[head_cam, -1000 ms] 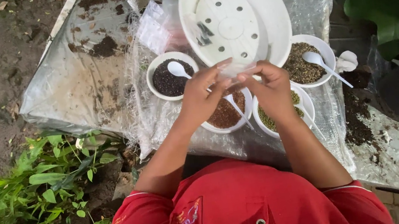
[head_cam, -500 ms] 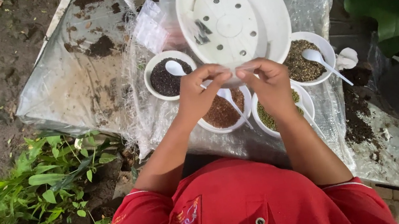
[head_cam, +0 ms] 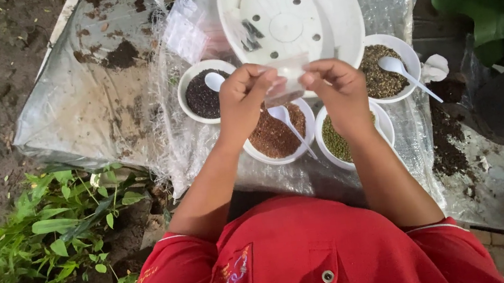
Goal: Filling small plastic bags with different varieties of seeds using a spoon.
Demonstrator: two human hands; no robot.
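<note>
Both hands pinch one small clear plastic bag [head_cam: 286, 82]: left hand [head_cam: 246, 97] and right hand [head_cam: 339, 88] grip opposite top edges, likely to spread its mouth. It hangs directly over the white bowl of reddish-brown seeds [head_cam: 274, 135], so spills should land there. Bag looks crinkled, translucent; contents can't be made out. White plastic spoon [head_cam: 288, 123] rests in that bowl.

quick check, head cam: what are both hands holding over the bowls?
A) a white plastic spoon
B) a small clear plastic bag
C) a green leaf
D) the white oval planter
B: the left hand and right hand pinch a small clear plastic bag between them, above the round white bowl of reddish-brown seeds; its white plastic spoon lies untouched inside.
</note>
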